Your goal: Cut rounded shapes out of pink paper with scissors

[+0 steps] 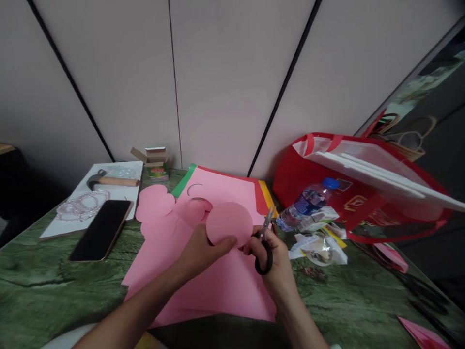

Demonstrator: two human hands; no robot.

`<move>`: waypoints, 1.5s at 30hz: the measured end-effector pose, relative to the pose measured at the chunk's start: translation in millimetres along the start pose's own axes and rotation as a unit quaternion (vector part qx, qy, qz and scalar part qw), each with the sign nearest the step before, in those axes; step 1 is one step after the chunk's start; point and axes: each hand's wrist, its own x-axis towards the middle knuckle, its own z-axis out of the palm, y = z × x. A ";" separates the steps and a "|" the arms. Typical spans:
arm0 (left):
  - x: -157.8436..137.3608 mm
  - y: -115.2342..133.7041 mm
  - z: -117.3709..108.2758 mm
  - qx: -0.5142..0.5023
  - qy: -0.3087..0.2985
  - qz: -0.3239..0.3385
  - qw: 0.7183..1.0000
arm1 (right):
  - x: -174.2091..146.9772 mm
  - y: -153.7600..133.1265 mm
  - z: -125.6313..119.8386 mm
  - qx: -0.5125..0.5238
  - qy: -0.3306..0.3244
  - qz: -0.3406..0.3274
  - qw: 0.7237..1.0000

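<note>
My left hand (203,249) grips a round pink paper disc (229,224) by its lower left edge, thumb on top. In my right hand (273,257) is a pair of black-handled scissors (264,247), blades pointing up and away beside the disc. The fingertips of that hand come close to the disc's right edge; whether they touch it I cannot tell. Beneath both hands lie large pink paper sheets (214,288). A pile of cut pink rounded pieces (154,203) rests to the left, with more curled pink paper (194,211) behind the disc.
At left, a white board (127,170) bears a hammer (114,180) and beads (83,205), with a phone (101,230) overlapping it. A small open box (158,167) stands near the wall. At right are a water bottle (307,204), plastic packaging (321,248) and a red bag (290,167).
</note>
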 end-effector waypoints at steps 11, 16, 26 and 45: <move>4.0 -4.5 -1.4 0.015 0.058 0.043 0.997 | 2.8 6.1 -1.2 -0.005 0.040 -0.012 0.999; 3.5 -2.5 -3.2 -0.020 0.079 0.038 0.996 | -0.3 7.9 3.2 0.001 -0.009 0.005 1.000; 3.2 -4.5 0.3 -0.023 0.052 0.015 0.998 | -3.7 2.8 7.0 -0.008 -0.025 0.001 1.000; 0.3 -0.7 4.9 -0.157 -0.007 -0.017 0.987 | 1.8 -1.9 -2.7 -0.016 -0.011 -0.026 0.999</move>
